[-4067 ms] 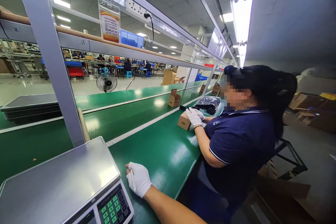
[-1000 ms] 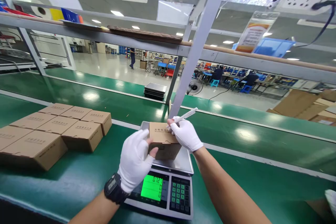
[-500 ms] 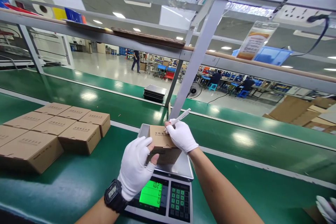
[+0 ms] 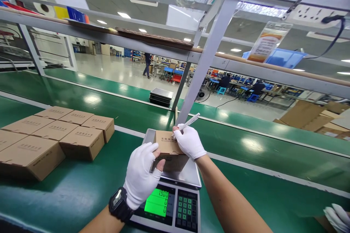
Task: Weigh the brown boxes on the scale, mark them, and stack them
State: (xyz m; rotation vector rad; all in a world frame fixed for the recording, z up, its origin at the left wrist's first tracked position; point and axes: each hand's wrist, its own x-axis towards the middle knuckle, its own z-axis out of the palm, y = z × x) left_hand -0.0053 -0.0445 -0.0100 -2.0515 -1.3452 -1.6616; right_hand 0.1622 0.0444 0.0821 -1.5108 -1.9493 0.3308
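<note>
A brown cardboard box with dark print on its lid sits on the metal pan of a weighing scale. The scale's green display is lit and reads 1.900 or close to it. My left hand, in a white glove with bare fingertips, lies along the box's left side, thumb and fingers apart; whether it presses on the box I cannot tell. My right hand, gloved too, pinches a white pen slanting up to the right. That hand is at the lid's right side; the pen's lower tip is hidden.
Several similar cardboard boxes form a block on the green surface at left. Beyond stands another scale. A grey metal post rises behind my right hand. At bottom right shows another person's gloved hand.
The display's top number has risen from about 1.027 to about 1.900. Both my hands and the box stay nearly still. A person in the background has moved slightly to the right.
</note>
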